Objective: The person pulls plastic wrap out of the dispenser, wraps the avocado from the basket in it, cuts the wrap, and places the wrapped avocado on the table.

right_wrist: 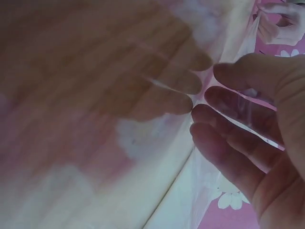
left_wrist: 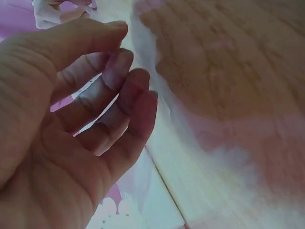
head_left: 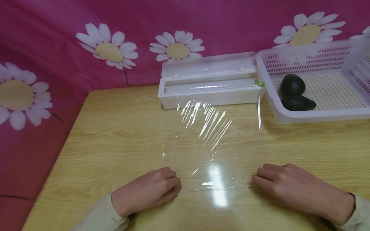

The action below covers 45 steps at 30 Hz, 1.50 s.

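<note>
A sheet of clear cling film stretches toward me from the roll in a long white dispenser box with its lid raised. At the sheet's near left corner, my left hand pinches the film between thumb and fingers. My right hand pinches the near right corner. Both hands are low over the table, the film spanning the gap between them. In the wrist views the fingers of the left hand and the right hand are bent toward their thumbs; the thin film is hard to make out there.
Right of the box stands a white perforated basket holding two dark, avocado-like fruits. A green cutter piece sits at the box's right end. Pink flowered cloth hangs behind and left of the wooden table.
</note>
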Tool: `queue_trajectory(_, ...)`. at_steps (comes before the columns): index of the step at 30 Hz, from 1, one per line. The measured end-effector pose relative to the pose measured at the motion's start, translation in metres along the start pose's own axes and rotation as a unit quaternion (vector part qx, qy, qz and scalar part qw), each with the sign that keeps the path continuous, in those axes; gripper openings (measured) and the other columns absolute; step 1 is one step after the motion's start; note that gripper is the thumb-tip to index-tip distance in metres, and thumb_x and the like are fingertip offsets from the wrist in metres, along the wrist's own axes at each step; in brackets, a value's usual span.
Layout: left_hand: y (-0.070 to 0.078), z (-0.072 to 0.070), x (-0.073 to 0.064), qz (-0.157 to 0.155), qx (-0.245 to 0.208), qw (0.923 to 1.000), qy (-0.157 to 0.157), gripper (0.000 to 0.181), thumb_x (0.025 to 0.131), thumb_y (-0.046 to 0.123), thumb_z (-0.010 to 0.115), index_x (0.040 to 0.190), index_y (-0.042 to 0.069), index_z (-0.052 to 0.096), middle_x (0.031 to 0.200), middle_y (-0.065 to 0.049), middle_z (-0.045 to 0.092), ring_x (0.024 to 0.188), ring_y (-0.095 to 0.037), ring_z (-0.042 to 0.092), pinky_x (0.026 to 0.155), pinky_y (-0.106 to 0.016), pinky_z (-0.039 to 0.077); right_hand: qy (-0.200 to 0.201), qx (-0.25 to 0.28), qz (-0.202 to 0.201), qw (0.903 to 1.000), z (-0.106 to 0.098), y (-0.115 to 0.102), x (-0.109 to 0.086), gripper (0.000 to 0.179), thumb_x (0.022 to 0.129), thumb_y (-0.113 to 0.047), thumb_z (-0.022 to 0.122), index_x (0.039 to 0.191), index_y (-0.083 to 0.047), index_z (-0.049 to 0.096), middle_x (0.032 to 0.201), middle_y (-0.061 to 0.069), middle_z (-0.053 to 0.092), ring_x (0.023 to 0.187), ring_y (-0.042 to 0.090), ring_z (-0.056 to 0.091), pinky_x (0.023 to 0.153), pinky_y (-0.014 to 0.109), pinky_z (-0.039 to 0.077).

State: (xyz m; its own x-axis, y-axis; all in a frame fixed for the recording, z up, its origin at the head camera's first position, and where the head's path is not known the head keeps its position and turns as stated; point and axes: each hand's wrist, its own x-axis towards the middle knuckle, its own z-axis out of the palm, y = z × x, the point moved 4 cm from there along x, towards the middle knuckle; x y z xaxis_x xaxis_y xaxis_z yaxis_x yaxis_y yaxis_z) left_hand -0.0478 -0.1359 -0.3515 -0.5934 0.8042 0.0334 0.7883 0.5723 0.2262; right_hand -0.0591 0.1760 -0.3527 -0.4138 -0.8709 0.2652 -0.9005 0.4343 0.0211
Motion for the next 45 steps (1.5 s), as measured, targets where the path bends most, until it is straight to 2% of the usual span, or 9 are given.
queue_trajectory(2, 0.0, 0.0, 0.0, 0.003, 0.005, 1.0, -0.003, 0.018, 0.091, 0.019, 0.065, 0.076, 0.023, 0.057, 0.073, 0.014, 0.047, 0.071, 0.001, 0.044, 0.066, -0.01, 0.039, 0.011, 0.002, -0.005, 0.9999, 0.0, -0.001, -0.001, 0.019, 0.094, -0.016, 0.047, 0.095, -0.022, 0.065, 0.087, -0.014, 0.06, 0.077, 0.001, 0.052, 0.051, 0.018, 0.044)
queue_trajectory(5, 0.0, 0.002, 0.0, -0.001, 0.0, 0.9998, -0.02, 0.016, 0.092, 0.021, 0.065, 0.078, 0.022, 0.057, 0.075, 0.013, 0.048, 0.071, 0.001, 0.044, 0.066, -0.011, 0.04, 0.032, 0.002, -0.013, 0.9994, 0.001, -0.001, -0.001, 0.044, 0.106, -0.021, 0.025, 0.093, -0.023, 0.067, 0.092, -0.012, 0.062, 0.082, 0.003, 0.055, 0.056, 0.021, 0.048)
queue_trajectory(8, -0.001, 0.002, 0.0, -0.009, -0.005, 0.9994, -0.034, 0.014, 0.093, 0.026, 0.064, 0.081, 0.022, 0.06, 0.076, 0.013, 0.051, 0.072, 0.001, 0.045, 0.067, -0.013, 0.043, 0.045, -0.001, -0.016, 0.9989, 0.001, -0.002, -0.001, 0.056, 0.108, -0.026, 0.015, 0.09, -0.022, 0.069, 0.091, -0.012, 0.062, 0.082, 0.005, 0.055, 0.06, 0.023, 0.05)
queue_trajectory(12, -0.003, 0.001, 0.0, -0.022, -0.005, 0.9993, -0.031, 0.013, 0.094, 0.032, 0.062, 0.085, 0.023, 0.063, 0.077, 0.015, 0.054, 0.072, 0.001, 0.046, 0.068, -0.015, 0.046, 0.056, 0.012, -0.009, 0.9983, -0.002, -0.001, 0.001, 0.033, 0.104, -0.031, 0.04, 0.091, -0.024, 0.069, 0.085, -0.015, 0.061, 0.078, 0.003, 0.053, 0.061, 0.023, 0.048)
queue_trajectory(16, -0.006, -0.004, 0.001, -0.029, -0.004, 0.9995, -0.008, 0.012, 0.094, 0.035, 0.063, 0.087, 0.025, 0.065, 0.077, 0.016, 0.054, 0.071, 0.002, 0.045, 0.068, -0.015, 0.046, 0.072, 0.027, -0.006, 0.997, -0.005, 0.0, 0.004, 0.01, 0.09, -0.035, 0.065, 0.093, -0.027, 0.069, 0.084, -0.018, 0.061, 0.076, 0.001, 0.051, 0.063, 0.021, 0.047)
queue_trajectory(22, -0.018, -0.011, 0.009, -0.023, 0.002, 0.9988, 0.044, 0.009, 0.092, 0.033, 0.065, 0.087, 0.026, 0.066, 0.081, 0.016, 0.056, 0.074, 0.001, 0.047, 0.07, -0.015, 0.047, 0.073, 0.027, 0.0, 0.997, -0.007, 0.008, 0.01, 0.012, 0.092, -0.037, 0.062, 0.092, -0.027, 0.069, 0.085, -0.018, 0.063, 0.079, 0.002, 0.053, 0.068, 0.022, 0.048)
queue_trajectory(29, -0.038, -0.014, 0.022, -0.025, -0.005, 0.9969, 0.075, 0.007, 0.093, 0.03, 0.065, 0.09, 0.024, 0.067, 0.088, 0.014, 0.062, 0.083, -0.002, 0.052, 0.077, -0.018, 0.048, 0.069, 0.008, 0.004, 0.9976, -0.003, 0.023, 0.019, 0.016, 0.087, -0.04, 0.065, 0.094, -0.026, 0.07, 0.087, -0.015, 0.066, 0.082, 0.005, 0.06, 0.074, 0.029, 0.052)
queue_trajectory(38, -0.064, -0.014, 0.038, -0.073, -0.01, 0.9948, 0.071, 0.016, 0.093, 0.033, 0.064, 0.102, 0.02, 0.068, 0.102, 0.007, 0.065, 0.1, -0.01, 0.058, 0.091, -0.028, 0.051, 0.07, 0.021, 0.027, 0.997, 0.0, 0.046, 0.03, 0.016, 0.08, -0.037, 0.074, 0.091, -0.026, 0.071, 0.085, -0.013, 0.067, 0.08, 0.005, 0.061, 0.073, 0.027, 0.053)
queue_trajectory(45, -0.076, -0.011, 0.05, -0.095, -0.001, 0.9945, 0.044, 0.039, 0.094, 0.04, 0.062, 0.125, 0.017, 0.06, 0.122, 0.001, 0.061, 0.115, -0.016, 0.055, 0.103, -0.033, 0.047, 0.096, 0.014, 0.044, 0.9943, -0.013, 0.065, 0.037, 0.034, 0.095, -0.047, 0.055, 0.095, -0.019, 0.074, 0.086, -0.008, 0.068, 0.079, 0.009, 0.063, 0.069, 0.031, 0.056)
